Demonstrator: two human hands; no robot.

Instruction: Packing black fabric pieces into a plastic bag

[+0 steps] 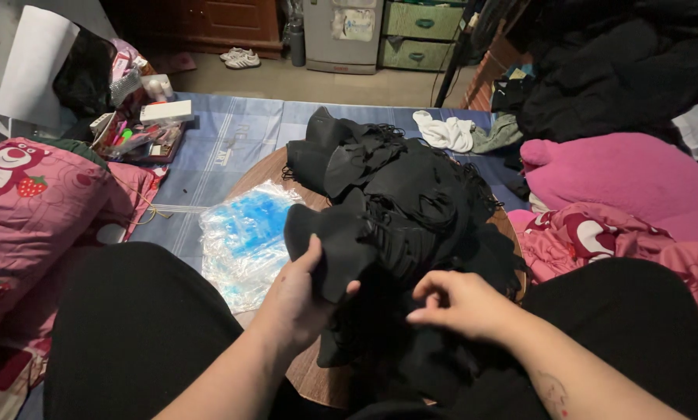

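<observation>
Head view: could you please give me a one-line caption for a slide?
Left hand grips a black fabric piece from a pile on a round wooden board; right hand pinches beside it.

The heap of cloth pieces [399, 194] is black throughout, with stringy black fringe at its edges; the piece in the left hand [298, 299] is the same black; the plastic bag [244, 241] is clear over bright blue; the round desk [318, 373] shows brown wood grain; the bed sheet [225, 148] is pale blue with faint stripes; the pillow [30, 194] is pink, printed with what seems a red bear and strawberries; the blanket [621, 183] is plain magenta.
</observation>
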